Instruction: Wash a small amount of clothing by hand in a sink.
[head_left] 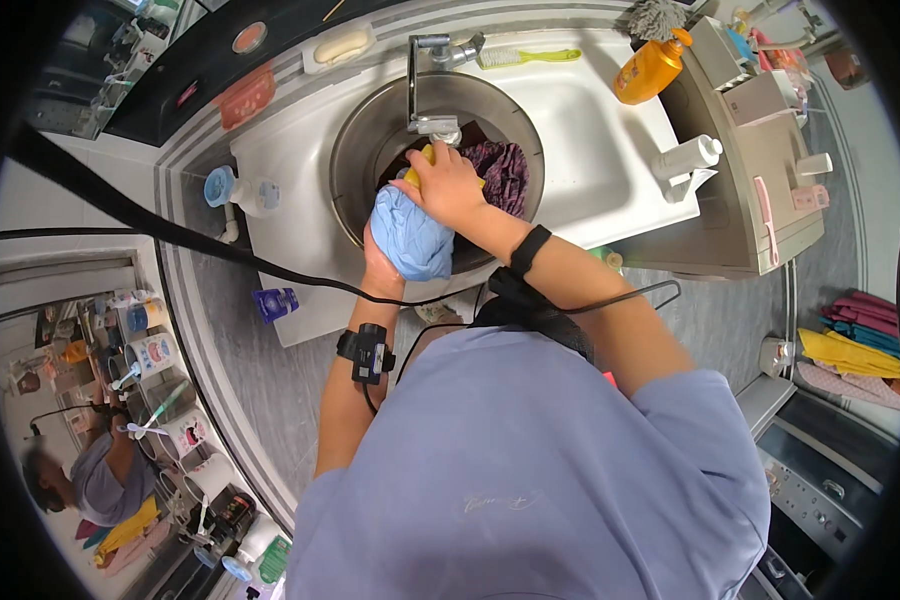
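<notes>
Over a round metal basin [346, 140], my left hand [381, 264] grips a light blue cloth [413, 238] from beneath, its fingers mostly hidden by the fabric. My right hand [448, 188] closes over a yellow bar [413, 178], perhaps soap, at the cloth's upper edge. Only bits of the bar show around the fingers. Dark purple patterned fabric [507, 176] lies bunched inside the basin beside my right hand. The faucet [440, 127] hangs directly above my right fingers; whether water runs cannot be made out.
The basin stands in a white sink [595, 130]. Behind it lie a green-handled brush [530, 57] and a soap dish [338, 47]. An orange pump bottle [652, 68] and a white bottle [687, 157] stand right. A black cable [220, 258] crosses from the left toward my wrists.
</notes>
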The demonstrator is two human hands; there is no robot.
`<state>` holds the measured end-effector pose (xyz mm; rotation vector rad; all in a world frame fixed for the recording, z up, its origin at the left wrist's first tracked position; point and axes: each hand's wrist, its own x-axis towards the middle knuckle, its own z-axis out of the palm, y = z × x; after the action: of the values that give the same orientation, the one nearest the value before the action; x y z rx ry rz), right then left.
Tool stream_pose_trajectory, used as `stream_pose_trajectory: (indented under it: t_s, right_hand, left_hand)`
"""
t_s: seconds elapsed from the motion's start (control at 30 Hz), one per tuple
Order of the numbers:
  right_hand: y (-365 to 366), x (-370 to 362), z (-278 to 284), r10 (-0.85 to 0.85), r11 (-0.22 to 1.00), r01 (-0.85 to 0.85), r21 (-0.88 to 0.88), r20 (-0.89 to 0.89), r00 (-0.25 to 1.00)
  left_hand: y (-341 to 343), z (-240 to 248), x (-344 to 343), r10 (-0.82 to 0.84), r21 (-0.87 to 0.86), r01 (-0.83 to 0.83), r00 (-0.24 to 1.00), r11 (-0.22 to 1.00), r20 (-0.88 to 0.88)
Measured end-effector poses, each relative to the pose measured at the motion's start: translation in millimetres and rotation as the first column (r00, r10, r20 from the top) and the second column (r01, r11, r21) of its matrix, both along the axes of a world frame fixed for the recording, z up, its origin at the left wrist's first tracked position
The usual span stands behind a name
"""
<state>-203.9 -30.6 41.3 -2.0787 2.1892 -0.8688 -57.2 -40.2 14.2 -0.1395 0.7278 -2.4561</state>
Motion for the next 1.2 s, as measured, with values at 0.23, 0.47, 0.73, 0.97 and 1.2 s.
stream_pose_trajectory:
  t_s: [0.23,0.47,0.73,0.97,1.2]
  right_hand:
    - [41.1,65.3,50.3,0.348,0.932,-0.338,-0.133,0.06,0.936]
    - [4.1,27.1,13.4,0.066,0.994,-0.064,-0.087,0.02,0.998]
    - [23.3,40.4,22.7,0.093,0.996,-0.093,0.005,0.012,0.996]
    - [9.4,38.6,27.6,0.223,0.974,-0.217,-0.07,0.107,0.969]
    - [6.3,15.7,5.8,0.032,0.999,-0.036,-0.04,-0.085,0.996]
  left_hand:
    - [-0.6,-38.1,15.9,0.297,-0.703,-0.092,0.939,0.705,0.175]
    - [-2.0,-2.1,7.8,0.191,-0.441,0.081,0.822,0.894,0.537]
    - [9.8,-30.3,14.6,0.283,-0.5,-0.066,0.884,0.864,0.371]
    - [3.6,-39.1,13.3,0.401,-0.686,-0.093,0.864,0.722,0.305]
    - [14.5,8.4,7.7,0.143,-0.36,-0.007,0.925,0.933,0.352]
